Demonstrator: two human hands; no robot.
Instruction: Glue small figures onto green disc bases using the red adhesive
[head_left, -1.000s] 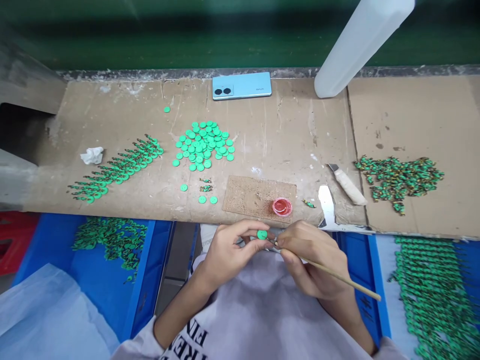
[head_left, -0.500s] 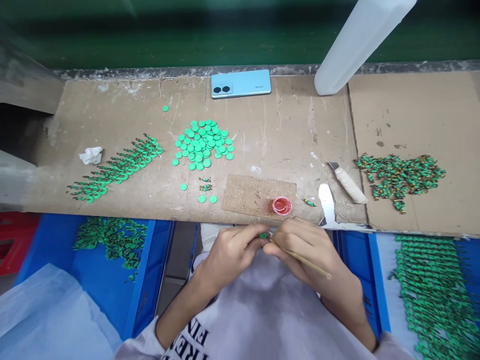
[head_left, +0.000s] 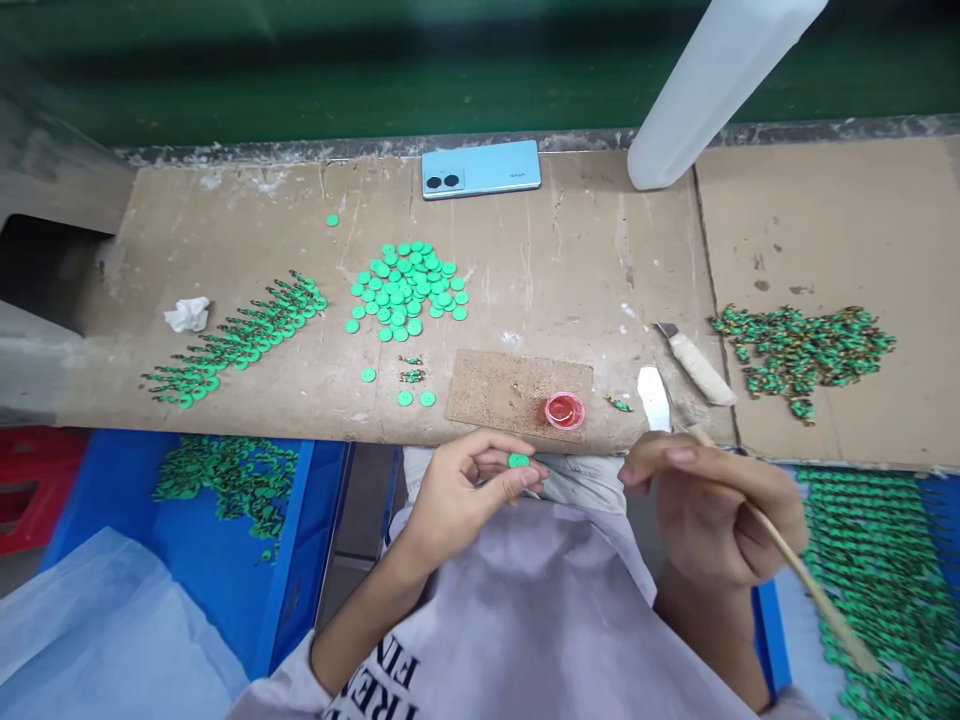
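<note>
Between thumb and fingers of my left hand [head_left: 466, 497] is a small green disc [head_left: 518, 461], pinched just below the table's front edge. My right hand [head_left: 724, 500] is off to the right, closed around a thin wooden stick [head_left: 806, 585] that slants down to the right; its tip is blurred. On a brown board [head_left: 491, 388] in front of my hands stands a small cup of red liquid [head_left: 564, 410]. A single green and gold figure [head_left: 619, 403] lies right of the cup. Loose green discs [head_left: 405, 290] form a heap farther back.
At the left are rows of figures on discs [head_left: 247, 340] and a crumpled tissue [head_left: 187, 314]. A knife [head_left: 697, 365] and a pile of small figures [head_left: 802, 350] lie at the right. A phone [head_left: 481, 168] and a white post [head_left: 720, 90] are behind. Blue bins [head_left: 202, 570] flank my lap.
My right hand has moved away from the left one, to the right, carrying the stick. My left hand has opened out somewhat and still holds the green disc.
</note>
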